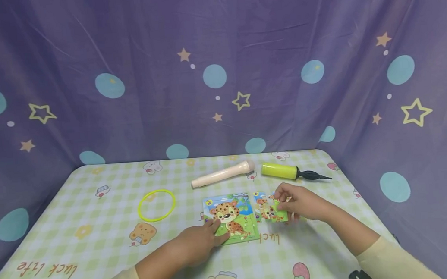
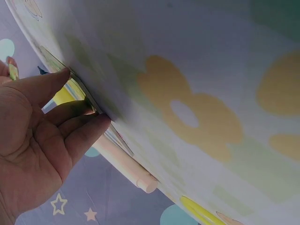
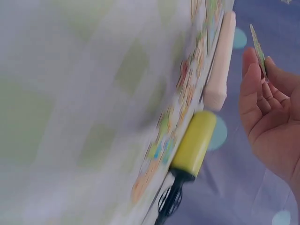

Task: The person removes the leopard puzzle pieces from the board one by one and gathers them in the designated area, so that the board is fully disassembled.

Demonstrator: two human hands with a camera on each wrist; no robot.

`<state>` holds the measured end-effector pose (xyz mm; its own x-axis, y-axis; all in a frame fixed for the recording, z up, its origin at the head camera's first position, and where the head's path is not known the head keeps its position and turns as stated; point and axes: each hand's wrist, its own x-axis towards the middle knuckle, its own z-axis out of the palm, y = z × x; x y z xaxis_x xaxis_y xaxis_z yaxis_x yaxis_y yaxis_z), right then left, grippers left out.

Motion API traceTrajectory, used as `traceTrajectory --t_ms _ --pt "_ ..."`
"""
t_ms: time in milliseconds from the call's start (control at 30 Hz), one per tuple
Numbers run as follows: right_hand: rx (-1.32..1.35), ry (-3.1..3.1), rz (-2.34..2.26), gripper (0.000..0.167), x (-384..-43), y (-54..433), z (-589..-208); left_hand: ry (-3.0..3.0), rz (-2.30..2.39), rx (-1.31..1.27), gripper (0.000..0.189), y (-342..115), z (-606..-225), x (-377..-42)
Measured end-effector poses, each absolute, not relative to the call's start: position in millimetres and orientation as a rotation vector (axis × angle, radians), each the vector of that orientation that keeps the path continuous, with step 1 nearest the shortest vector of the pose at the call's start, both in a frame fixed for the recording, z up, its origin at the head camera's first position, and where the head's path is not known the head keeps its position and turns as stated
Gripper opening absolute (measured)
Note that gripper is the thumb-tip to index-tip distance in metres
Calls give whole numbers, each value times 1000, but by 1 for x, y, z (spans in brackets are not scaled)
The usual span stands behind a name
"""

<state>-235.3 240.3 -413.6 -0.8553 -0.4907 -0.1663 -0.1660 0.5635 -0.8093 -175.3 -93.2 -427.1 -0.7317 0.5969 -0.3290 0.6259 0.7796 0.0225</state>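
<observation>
A square leopard picture puzzle (image 1: 234, 212) lies on the table near its middle. My left hand (image 1: 199, 242) rests on its lower left part, and the left wrist view shows the thumb and fingertips (image 2: 104, 123) spread and touching its surface. Right of the puzzle is a cluster of loose puzzle pieces (image 1: 260, 201) printed with leopard parts, grass and sky. Over their right side, my right hand (image 1: 301, 201) pinches one thin puzzle piece (image 3: 258, 52) between thumb and fingers, raised off the table in the right wrist view.
Behind the puzzle lies a pale pink toy microphone (image 1: 222, 175). A yellow hand pump (image 1: 280, 171) with a black nozzle lies at the back right. A yellow ring (image 1: 156, 205) is to the left. A purple curtain (image 1: 215, 27) surrounds the checked tablecloth (image 1: 109, 234).
</observation>
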Motion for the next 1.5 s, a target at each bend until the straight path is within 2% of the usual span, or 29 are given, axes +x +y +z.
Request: traceTrajectory --t_ms 133,500,633,867,1167,1333,1500 --pt "-468 2423 -1172 32 -231 267 -416 2657 -120 933 59 -93 -428 -175" --pt "-411 2362 -1030 22 -216 311 -429 2673 -141 967 49 -94 -429 -176" --pt "-362 2404 -987 21 -212 313 -434 2680 -127 973 47 -94 -429 -175" --pt "-179 2544 -863 32 -208 306 -439 2683 -121 976 47 -94 -430 -175" --pt "1 2601 -683 31 -205 297 -437 2686 -100 974 47 -95 -429 -174" --pt "-14 2614 -613 27 -206 296 -437 2686 -114 969 52 -95 -429 -174" --pt "-164 2671 -564 23 -211 287 -429 2680 -142 967 58 -95 -428 -175"
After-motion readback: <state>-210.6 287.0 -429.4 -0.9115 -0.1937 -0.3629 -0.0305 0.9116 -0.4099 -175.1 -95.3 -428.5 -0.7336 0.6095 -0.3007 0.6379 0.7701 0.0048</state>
